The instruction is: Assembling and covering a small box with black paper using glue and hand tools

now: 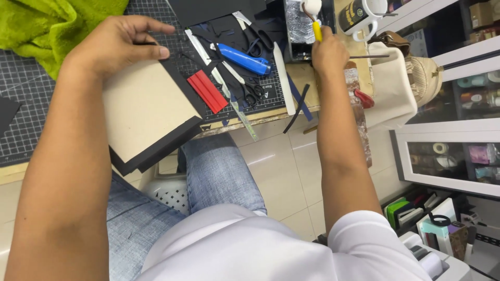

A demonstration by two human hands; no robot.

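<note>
My left hand grips the far edge of a tan board with a black border, which overhangs the front edge of the cutting mat. My right hand is closed round the yellow handle of a small paint roller, whose white roller head rests in a foil-lined tray at the far side of the table.
Red strips, scissors, a blue-handled tool, a metal ruler and a white folding tool lie on the mat. A green cloth sits far left. A mug and glass cabinets stand right.
</note>
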